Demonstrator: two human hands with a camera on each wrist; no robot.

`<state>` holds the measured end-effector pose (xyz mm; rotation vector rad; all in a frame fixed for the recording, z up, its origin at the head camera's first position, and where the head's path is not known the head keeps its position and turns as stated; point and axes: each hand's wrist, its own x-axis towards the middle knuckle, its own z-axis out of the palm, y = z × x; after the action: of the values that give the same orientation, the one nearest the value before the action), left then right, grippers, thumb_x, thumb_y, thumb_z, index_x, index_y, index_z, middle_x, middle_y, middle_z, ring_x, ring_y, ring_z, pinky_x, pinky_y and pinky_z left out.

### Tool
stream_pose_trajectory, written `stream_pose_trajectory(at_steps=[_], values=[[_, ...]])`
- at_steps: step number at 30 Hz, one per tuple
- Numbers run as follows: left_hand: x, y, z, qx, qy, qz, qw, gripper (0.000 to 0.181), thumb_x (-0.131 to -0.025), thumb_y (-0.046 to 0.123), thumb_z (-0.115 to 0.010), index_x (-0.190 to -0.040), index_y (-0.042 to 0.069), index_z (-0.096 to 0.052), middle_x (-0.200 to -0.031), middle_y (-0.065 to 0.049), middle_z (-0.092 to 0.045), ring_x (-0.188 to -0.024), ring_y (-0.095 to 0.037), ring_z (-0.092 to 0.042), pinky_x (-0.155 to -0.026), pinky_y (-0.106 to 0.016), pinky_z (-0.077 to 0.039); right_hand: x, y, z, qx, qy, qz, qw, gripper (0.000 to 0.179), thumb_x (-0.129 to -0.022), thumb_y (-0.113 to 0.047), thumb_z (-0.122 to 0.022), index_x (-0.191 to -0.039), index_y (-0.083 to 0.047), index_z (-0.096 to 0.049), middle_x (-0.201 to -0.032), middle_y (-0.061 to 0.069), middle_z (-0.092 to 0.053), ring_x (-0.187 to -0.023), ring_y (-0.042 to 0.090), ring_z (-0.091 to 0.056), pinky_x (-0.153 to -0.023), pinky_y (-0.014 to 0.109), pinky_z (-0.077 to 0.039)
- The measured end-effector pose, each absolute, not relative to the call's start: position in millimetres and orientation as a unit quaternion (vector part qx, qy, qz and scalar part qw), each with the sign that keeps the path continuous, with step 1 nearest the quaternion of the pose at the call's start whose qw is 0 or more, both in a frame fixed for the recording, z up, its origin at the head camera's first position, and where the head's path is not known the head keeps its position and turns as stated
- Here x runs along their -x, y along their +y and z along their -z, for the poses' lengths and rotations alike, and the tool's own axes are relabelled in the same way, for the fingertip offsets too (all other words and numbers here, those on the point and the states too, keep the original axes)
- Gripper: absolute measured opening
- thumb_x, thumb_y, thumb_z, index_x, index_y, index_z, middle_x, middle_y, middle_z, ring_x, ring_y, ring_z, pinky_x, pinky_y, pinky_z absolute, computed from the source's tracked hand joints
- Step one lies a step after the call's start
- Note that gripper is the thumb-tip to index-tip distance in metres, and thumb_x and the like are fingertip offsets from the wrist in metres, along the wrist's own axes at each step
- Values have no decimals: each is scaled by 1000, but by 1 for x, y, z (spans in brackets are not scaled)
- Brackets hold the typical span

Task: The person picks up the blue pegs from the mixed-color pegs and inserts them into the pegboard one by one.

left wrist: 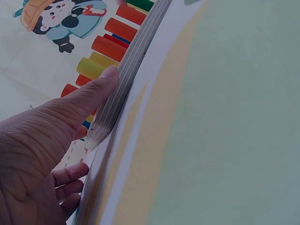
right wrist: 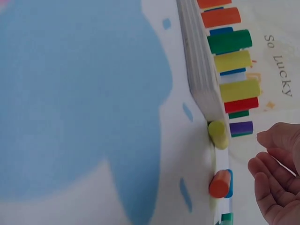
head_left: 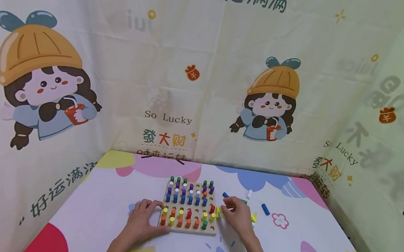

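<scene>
A wooden pegboard (head_left: 188,231) stands on the table, with rows of coloured pegs upright in many of its holes. My left hand (head_left: 142,220) grips its near left corner, the thumb along the front edge and the index finger at the left side. In the left wrist view the thumb (left wrist: 93,91) lies against the board's edge beside a yellow peg (left wrist: 91,68). My right hand (head_left: 238,218) hovers just right of the board, its fingers loosely curled and nothing visible between them. Close to it, a yellow peg (head_left: 218,212) sits by the board's right edge.
Loose pegs lie right of the board, among them a blue peg (head_left: 265,209), a white peg (head_left: 249,194) and an orange peg (right wrist: 220,184). Some are partly hidden behind my right hand. Printed cloth walls (head_left: 210,114) enclose the patterned table (head_left: 111,186) at the back and sides.
</scene>
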<state>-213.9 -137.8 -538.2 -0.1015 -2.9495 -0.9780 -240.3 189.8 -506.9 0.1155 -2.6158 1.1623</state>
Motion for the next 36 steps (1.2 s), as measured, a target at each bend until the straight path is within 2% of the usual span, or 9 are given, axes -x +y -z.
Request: stream_pose_trajectory(at_steps=[6, 12, 22, 36], values=[[212, -138, 535, 36, -949, 313, 17, 73, -62, 69, -87, -119, 33, -60, -126, -10, -49, -120, -36, -41, -101, -65, -35, 241, 197, 509, -58, -902, -399, 155, 19, -87, -5, -79, -104, -1, -72, -98, 10, -73, -86, 18, -68, -76, 30, -57], [212, -138, 533, 37, -949, 311, 15, 74, -62, 69, -87, -120, 33, -59, -127, -11, -49, -121, -37, -40, -101, -66, -35, 246, 204, 510, -58, -908, -383, 161, 18, -86, -5, -80, -102, -1, -72, -94, 8, -73, -84, 19, -68, -75, 33, -57], [212, -137, 533, 37, -948, 315, 15, 74, -62, 69, -87, -119, 32, -59, -126, -11, -49, -120, -37, -40, -100, -66, -35, 255, 210, 510, -17, -915, -378, 139, 18, -86, -5, -79, -102, -1, -71, -94, 8, -72, -88, 23, -69, -82, 43, -58], [211, -138, 532, 36, -950, 310, 20, 73, -62, 68, -88, -120, 32, -59, -128, -12, -49, -121, -37, -41, -102, -66, -35, 271, 210, 510, 29, -926, -361, 104, 21, -87, -5, -77, -107, -1, -70, -99, 11, -71, -92, 27, -66, -88, 46, -57]])
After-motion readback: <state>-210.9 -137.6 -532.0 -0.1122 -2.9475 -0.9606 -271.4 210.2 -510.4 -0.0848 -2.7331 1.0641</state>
